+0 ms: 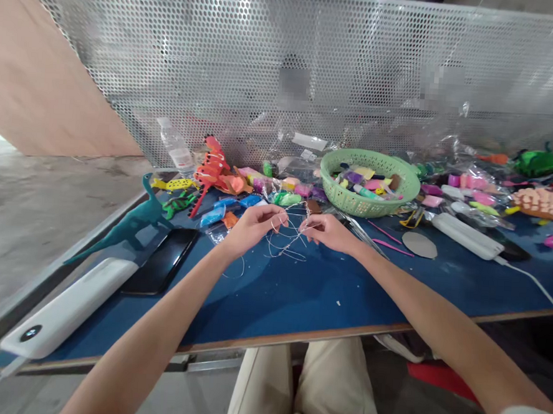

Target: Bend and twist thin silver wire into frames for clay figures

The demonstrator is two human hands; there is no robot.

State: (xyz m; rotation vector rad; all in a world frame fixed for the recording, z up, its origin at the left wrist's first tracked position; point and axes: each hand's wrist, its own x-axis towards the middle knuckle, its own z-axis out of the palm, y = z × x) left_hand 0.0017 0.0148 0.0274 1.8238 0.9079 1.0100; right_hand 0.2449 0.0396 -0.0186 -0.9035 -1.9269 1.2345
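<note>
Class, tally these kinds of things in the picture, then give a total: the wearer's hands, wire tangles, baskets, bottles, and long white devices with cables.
Hands: 2, left hand and right hand
Wire tangle: 1
Green basket: 1
Bottle: 1
White devices: 2
Total: 7

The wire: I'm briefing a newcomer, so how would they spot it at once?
On the blue table, find the green basket. Left and nearer, between the left hand and right hand, is the wire: thin, silvery loops, unlike the solid, colourful toys nearby.
</note>
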